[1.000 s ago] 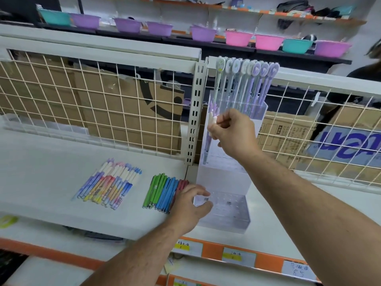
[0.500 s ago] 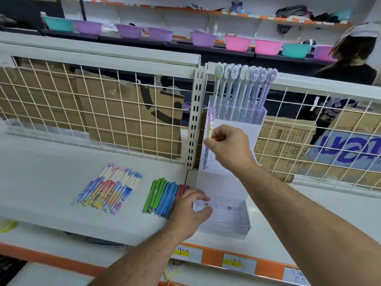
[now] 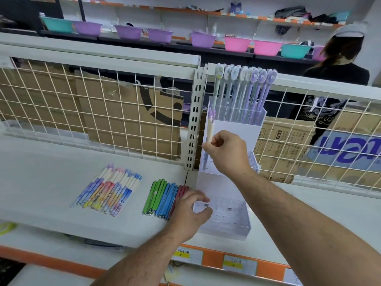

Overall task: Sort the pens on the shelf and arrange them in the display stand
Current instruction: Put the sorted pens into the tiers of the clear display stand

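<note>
A clear tiered display stand [image 3: 237, 223] sits on the white shelf [image 3: 41, 182]. Its top tier holds several tall pens with oval toppers [image 3: 245, 87]. My right hand [image 3: 226, 153] pinches a cream pen with a purple top [image 3: 210, 129], upright at the left side of the middle tier. The fingers of my left hand [image 3: 191, 211] curl round the front left corner of the lowest tier. A fan of pastel pens [image 3: 109, 188] and a row of green, blue and red pens [image 3: 162, 199] lie on the shelf to the left.
A white wire grid [image 3: 103, 112] backs the shelf, with cardboard boxes [image 3: 127, 120] behind it. Coloured bowls [image 3: 235, 44] line a far shelf. A person in a cap [image 3: 340, 65] stands at the back right. Orange price strips [image 3: 237, 263] run along the shelf's front edge.
My right hand has come down with the cream pen, from beside the top tier to the middle tier. My left hand has stayed on the stand's front corner.
</note>
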`<action>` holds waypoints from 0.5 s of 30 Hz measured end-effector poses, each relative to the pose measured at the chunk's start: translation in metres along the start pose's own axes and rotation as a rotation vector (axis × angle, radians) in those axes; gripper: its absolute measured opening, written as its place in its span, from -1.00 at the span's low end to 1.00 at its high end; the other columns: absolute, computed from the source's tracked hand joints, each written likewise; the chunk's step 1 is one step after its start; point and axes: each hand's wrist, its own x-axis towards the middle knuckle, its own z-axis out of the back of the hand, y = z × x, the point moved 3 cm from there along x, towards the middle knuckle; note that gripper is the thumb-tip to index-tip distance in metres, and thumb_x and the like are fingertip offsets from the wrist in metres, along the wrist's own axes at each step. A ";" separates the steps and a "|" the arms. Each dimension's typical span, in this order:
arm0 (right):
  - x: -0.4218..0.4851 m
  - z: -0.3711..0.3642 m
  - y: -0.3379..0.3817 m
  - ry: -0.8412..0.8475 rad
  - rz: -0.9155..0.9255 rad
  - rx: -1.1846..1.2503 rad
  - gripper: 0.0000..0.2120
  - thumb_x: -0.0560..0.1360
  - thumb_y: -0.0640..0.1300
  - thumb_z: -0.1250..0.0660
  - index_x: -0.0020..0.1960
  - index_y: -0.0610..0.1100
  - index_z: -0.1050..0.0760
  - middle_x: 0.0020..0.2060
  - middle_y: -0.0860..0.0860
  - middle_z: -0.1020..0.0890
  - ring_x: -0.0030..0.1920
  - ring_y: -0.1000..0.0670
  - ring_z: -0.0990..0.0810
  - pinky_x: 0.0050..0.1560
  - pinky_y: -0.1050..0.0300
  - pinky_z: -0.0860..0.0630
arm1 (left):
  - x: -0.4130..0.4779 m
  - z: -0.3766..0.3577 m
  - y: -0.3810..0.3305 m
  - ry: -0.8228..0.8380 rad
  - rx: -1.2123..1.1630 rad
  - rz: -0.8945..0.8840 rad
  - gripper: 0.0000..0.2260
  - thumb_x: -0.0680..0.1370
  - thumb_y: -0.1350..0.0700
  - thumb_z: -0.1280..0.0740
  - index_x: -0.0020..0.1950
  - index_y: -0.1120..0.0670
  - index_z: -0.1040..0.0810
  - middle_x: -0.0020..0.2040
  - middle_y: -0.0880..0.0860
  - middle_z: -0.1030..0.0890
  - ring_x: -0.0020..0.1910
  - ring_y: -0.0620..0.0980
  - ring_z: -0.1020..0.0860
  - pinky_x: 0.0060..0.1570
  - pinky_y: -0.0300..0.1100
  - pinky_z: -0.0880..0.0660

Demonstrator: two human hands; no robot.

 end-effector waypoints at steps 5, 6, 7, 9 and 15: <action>0.000 -0.001 0.000 0.000 -0.020 -0.031 -0.76 0.48 -0.04 -0.49 -0.18 -0.15 -0.51 -0.36 0.02 -0.57 -0.39 0.06 -0.49 -0.29 0.09 -0.52 | 0.000 0.000 0.000 0.008 0.005 0.009 -0.84 0.47 0.11 -0.50 -0.03 -0.13 -0.63 0.14 -0.21 -0.51 0.18 -0.35 -0.45 0.18 -0.48 -0.29; 0.000 -0.001 0.000 0.003 -0.020 -0.034 -0.76 0.48 -0.04 -0.49 -0.18 -0.16 -0.51 -0.37 0.02 -0.57 -0.39 0.06 -0.49 -0.28 0.09 -0.52 | 0.000 0.000 0.000 0.009 0.011 0.008 -0.84 0.47 0.11 -0.50 -0.03 -0.13 -0.62 0.14 -0.21 -0.51 0.18 -0.36 -0.45 0.17 -0.49 -0.28; -0.001 -0.001 0.000 0.005 -0.018 -0.037 -0.76 0.48 -0.04 -0.49 -0.17 -0.16 -0.50 -0.37 0.03 -0.56 -0.39 0.07 -0.49 -0.29 0.10 -0.51 | 0.000 0.000 0.000 0.009 0.015 0.010 -0.84 0.48 0.10 -0.49 -0.03 -0.13 -0.62 0.14 -0.22 -0.51 0.18 -0.37 -0.44 0.16 -0.50 -0.28; -0.001 -0.002 0.001 0.003 -0.015 -0.042 -0.75 0.48 -0.04 -0.49 -0.17 -0.17 -0.50 -0.37 0.04 -0.55 -0.40 0.08 -0.48 -0.30 0.10 -0.50 | 0.000 0.000 0.000 0.010 0.016 0.014 -0.84 0.48 0.09 -0.49 -0.03 -0.13 -0.62 0.14 -0.23 -0.50 0.19 -0.36 -0.44 0.16 -0.49 -0.28; -0.005 -0.006 -0.004 -0.001 -0.045 -0.027 -0.79 0.46 -0.05 -0.49 -0.18 -0.13 -0.51 -0.34 0.17 -0.54 -0.35 0.22 -0.50 -0.31 0.21 -0.41 | -0.001 0.000 -0.001 0.010 0.007 0.021 -0.84 0.48 0.11 -0.49 -0.01 -0.11 -0.62 0.14 -0.22 -0.50 0.18 -0.36 -0.44 0.14 -0.52 -0.27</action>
